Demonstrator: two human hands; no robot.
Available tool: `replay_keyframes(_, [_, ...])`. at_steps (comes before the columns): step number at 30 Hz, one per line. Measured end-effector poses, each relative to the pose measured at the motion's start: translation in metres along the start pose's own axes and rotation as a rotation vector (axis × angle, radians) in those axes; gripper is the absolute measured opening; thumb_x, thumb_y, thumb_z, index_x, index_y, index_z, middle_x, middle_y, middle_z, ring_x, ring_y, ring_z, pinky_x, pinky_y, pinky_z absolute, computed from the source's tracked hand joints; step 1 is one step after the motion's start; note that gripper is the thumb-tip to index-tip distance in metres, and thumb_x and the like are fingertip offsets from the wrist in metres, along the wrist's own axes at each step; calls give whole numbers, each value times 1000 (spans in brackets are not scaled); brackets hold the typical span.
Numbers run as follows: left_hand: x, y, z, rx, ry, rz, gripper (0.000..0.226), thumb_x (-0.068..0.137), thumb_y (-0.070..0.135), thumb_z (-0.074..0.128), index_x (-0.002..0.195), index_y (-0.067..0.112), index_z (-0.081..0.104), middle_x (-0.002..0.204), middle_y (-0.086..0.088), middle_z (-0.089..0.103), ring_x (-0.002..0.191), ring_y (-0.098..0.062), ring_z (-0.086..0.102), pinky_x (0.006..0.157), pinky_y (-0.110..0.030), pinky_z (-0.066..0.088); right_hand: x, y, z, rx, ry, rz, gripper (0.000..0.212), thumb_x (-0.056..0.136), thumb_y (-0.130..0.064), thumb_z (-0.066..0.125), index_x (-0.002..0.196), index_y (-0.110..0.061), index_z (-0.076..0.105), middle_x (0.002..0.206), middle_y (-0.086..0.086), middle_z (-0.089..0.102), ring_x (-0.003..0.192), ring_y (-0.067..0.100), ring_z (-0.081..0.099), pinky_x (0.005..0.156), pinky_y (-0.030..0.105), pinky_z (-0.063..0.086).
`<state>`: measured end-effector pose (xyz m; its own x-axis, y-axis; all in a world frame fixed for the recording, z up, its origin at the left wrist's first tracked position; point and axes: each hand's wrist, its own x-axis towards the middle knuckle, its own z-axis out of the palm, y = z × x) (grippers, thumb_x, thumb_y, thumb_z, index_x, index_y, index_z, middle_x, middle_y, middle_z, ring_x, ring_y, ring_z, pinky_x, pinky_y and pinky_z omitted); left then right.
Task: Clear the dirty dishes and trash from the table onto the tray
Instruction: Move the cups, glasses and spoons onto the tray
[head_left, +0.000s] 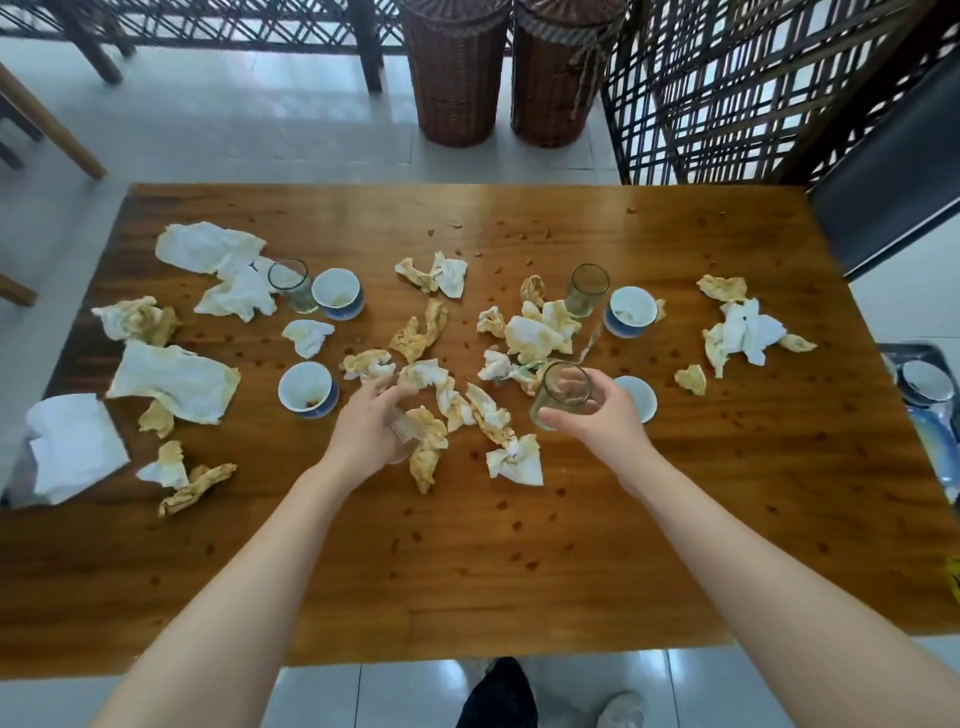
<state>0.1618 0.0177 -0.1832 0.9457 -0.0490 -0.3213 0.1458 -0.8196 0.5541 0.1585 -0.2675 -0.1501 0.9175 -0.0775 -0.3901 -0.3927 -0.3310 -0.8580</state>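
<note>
Wooden tabletop (519, 571) is strewn with stained napkins (514, 460). Near its middle a glass tumbler (563, 395) is gripped by the right hand (597, 421), and a blurred glass (401, 434) is held by the left hand (363, 431). A tray (893, 351) is seen beyond the right edge.

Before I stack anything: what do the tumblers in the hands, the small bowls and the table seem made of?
Tumbler in the right hand: clear glass, fingers show through its wall. Second tumbler in the left hand: blurred, also looks like clear glass. Small bowls: probably glazed ceramic, glossy white inside, blue outside. Table: varnished wood, grain and glare visible.
</note>
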Motion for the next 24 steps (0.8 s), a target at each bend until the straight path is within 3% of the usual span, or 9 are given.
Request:
replay_keyframes(4, [4, 4, -9, 110, -120, 48, 57, 75, 4, 76, 122, 33, 61, 152, -2, 33, 140, -29, 28, 110, -49, 36, 6, -6, 7, 17, -9, -9, 54, 66, -29, 86, 112, -34, 58, 109, -13, 64, 103, 6, 58, 77, 20, 47])
replay_keyframes(8, [-3, -1, -11, 177, -181, 107, 43, 81, 3, 70, 113, 32, 64, 151, -5, 36, 140, -30, 29, 109, -47, 37, 7, -5, 11, 12, -14, -6, 54, 65, -33, 86, 113, -35, 59, 110, -15, 64, 103, 5, 57, 73, 19, 45])
replay_keyframes(12, [-11, -4, -8, 216, -155, 81, 50, 82, 0, 68, 117, 34, 57, 149, -3, 36, 137, -28, 32, 108, -45, 37, 6, -5, 13, 22, -28, 6, 55, 66, -32, 86, 113, -36, 58, 112, -15, 63, 100, 2, 57, 68, 15, 43])
replay_keyframes(20, [-18, -2, -10, -27, 8, -28, 62, 70, 4, 81, 121, 27, 52, 133, 1, 48, 122, -22, 45, 101, -43, 44, 2, -9, 14, 30, -50, -7, 55, 65, -30, 86, 113, -34, 59, 112, -12, 64, 97, 1, 59, 68, 14, 44])
replay_keyframes(22, [-20, 0, -11, -138, 53, -8, 64, 69, 6, 83, 121, 25, 51, 125, 3, 52, 116, -18, 49, 97, -36, 47, 0, -11, 13, 38, -53, -13, 53, 65, -28, 86, 111, -36, 59, 110, -14, 64, 93, -1, 61, 67, 12, 44])
replay_keyframes(24, [-23, 8, -12, -247, 85, 12, 63, 69, 7, 83, 119, 27, 49, 121, 6, 53, 112, -13, 50, 87, -18, 44, -3, -14, 10, 45, -54, -26, 49, 66, -27, 86, 106, -38, 60, 107, -16, 65, 91, -2, 62, 64, 10, 45])
